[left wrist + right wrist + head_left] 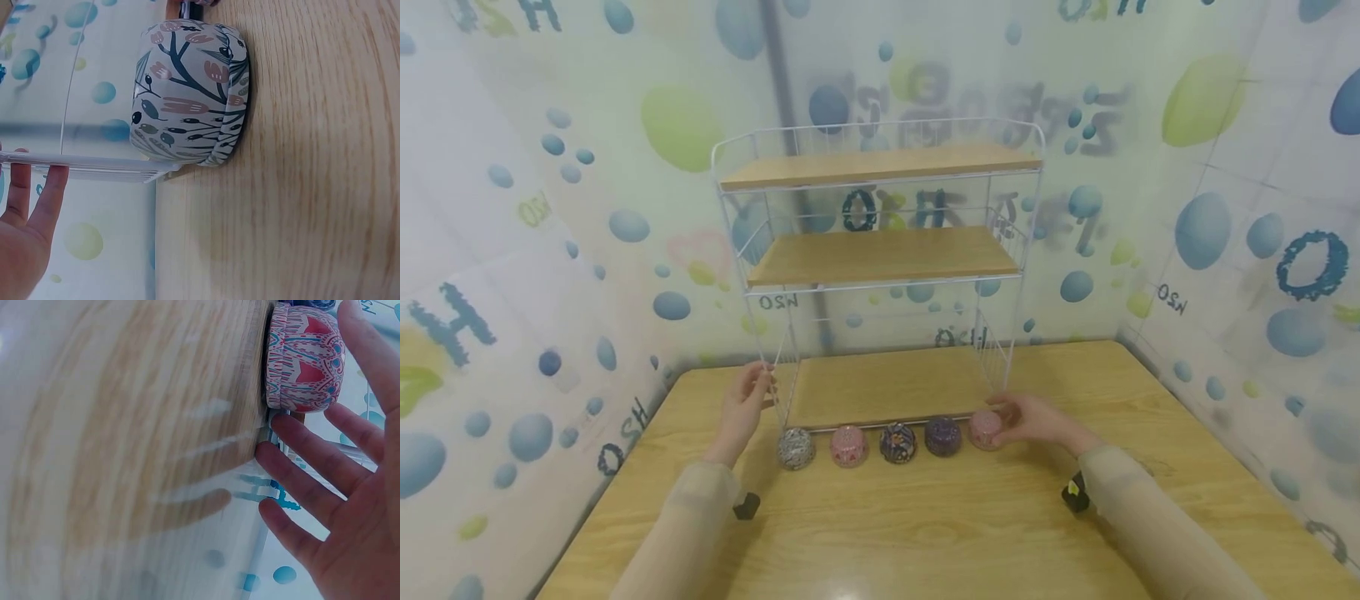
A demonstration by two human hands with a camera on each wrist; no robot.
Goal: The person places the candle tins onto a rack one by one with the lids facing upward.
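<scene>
My left hand [747, 408] is at the left front post of a white wire shelf rack [883, 283]. In the left wrist view its straight fingers [47, 203] touch the white frame. A tin [187, 94] with a floral pattern stands on the table near that post. My right hand [1037, 421] is at the rightmost pink tin [985, 430], thumb in front of it. Seen from the right wrist, its fingers [300, 472] are spread, with fingertips right at the side of the red-patterned tin [306, 359].
Between the end tins stand another pink tin [848, 446], a dark floral tin [897, 442] and a purple tin [942, 436], all along the rack's front edge. The rack has three wooden shelves on the wooden table [880, 533]. Patterned curtains [535, 250] surround the table's back and sides.
</scene>
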